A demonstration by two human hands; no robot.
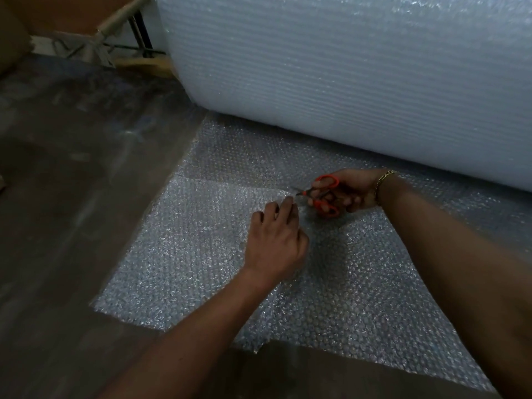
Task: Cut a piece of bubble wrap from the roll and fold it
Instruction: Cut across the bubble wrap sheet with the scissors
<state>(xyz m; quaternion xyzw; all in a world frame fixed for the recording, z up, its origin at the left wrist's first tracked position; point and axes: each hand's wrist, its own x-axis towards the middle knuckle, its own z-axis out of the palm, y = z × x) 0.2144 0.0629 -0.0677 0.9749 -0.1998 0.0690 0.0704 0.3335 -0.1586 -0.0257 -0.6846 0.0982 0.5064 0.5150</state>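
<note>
Here, setting: a dark floor point(72, 197), seen from above by the head camera, with brown cardboard point(72, 12) standing at the far left.
Bubble wrap roll point(345, 67): large and white, lying on its side across the far right of the view.
Sheet point(187, 254): a length of bubble wrap that comes out from under the roll and lies flat on the floor, reaching toward the person.
Line in the sheet: a straight line runs from the sheet's left edge to the scissor tips, and the part nearer the person looks brighter than the part beside the roll.
Scissors point(322, 194): orange handles and short dark blades point(300, 192) pointing left, with the tips at the end of the line.
Right hand point(354, 191): holds the scissors with its digits curled through both handle loops, low over the sheet and near the roll.
Bracelet point(384, 177): a gold-coloured chain on the right wrist.
Left hand point(276, 243): palm down on the nearer part of the sheet.
Left fingers point(289, 201): bent and drawn close together, with the tips on the wrap just beside the blade tips. The thumb is hidden, so it cannot be told whether they pinch the wrap or only press it.
Forearms: both bare, entering from the lower edge of the view.
</note>
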